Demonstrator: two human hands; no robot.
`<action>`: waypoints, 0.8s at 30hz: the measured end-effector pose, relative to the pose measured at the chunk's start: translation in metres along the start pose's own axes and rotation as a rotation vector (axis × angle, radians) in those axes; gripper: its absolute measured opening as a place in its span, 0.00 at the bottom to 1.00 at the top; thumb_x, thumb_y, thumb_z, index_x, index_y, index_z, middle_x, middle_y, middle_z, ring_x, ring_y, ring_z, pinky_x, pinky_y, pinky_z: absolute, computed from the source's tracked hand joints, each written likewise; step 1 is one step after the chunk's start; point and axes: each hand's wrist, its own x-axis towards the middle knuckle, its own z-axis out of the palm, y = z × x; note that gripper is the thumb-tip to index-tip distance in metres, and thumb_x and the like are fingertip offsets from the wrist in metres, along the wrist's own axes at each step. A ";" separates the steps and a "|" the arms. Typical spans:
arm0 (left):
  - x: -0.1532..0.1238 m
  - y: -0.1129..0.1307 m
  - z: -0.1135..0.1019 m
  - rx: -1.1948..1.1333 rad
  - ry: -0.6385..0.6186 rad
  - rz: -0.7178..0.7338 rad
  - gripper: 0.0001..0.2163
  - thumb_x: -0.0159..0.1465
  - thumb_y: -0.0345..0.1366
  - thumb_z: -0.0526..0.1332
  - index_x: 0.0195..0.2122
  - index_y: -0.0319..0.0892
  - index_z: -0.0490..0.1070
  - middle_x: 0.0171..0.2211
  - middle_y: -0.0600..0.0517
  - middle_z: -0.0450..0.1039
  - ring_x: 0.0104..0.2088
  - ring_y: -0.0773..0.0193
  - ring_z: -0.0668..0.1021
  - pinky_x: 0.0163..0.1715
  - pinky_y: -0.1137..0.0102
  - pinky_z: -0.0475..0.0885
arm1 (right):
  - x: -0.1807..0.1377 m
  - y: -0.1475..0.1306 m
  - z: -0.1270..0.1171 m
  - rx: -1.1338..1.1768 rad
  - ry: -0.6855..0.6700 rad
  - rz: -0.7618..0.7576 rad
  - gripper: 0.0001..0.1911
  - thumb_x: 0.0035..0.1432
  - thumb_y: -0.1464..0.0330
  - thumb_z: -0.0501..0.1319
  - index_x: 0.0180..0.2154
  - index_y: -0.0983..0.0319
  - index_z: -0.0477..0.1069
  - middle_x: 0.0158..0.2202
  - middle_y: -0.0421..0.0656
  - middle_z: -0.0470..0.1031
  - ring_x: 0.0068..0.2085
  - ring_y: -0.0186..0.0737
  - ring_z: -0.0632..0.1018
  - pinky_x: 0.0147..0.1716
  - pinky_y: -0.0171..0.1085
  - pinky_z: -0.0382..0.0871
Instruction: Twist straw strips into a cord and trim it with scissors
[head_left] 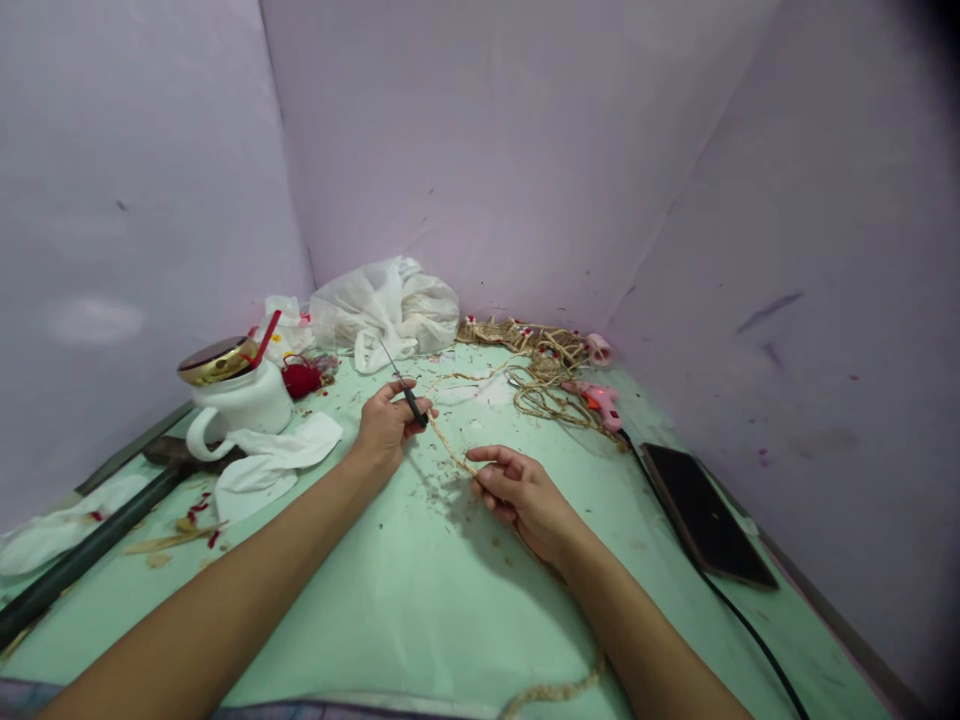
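My left hand (pixel 386 425) is closed around what looks like a pair of scissors (pixel 411 400), seen edge-on, with a black handle and a thin blade pointing up and away. Its fingertips also meet one end of a braided straw-coloured cord (pixel 448 448). From there the cord runs slantwise to my right hand (pixel 517 490), whose thumb and fingers pinch it. Past that hand it passes beneath my right forearm and curves along the table's near edge. Small fibre scraps lie on the green tabletop (pixel 390 590) below the cord.
At left stand a white mug (pixel 251 405) with a gold lid-like item (pixel 217 360), a white cloth (pixel 281 460) and a hammer-like tool (pixel 112 530). Behind are a plastic bag (pixel 390 305) and tangled cord (pixel 547 390). A pink glue gun (pixel 600 403) and a phone (pixel 705 515) lie right.
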 end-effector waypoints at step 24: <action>-0.045 0.031 -0.006 1.480 -0.561 0.640 0.17 0.50 0.33 0.54 0.43 0.46 0.63 0.32 0.53 0.72 0.32 0.62 0.74 0.31 0.70 0.64 | 0.003 -0.010 -0.015 0.481 -0.058 -0.009 0.08 0.42 0.77 0.61 0.30 0.67 0.71 0.21 0.38 0.60 0.18 0.23 0.54 0.12 0.22 0.45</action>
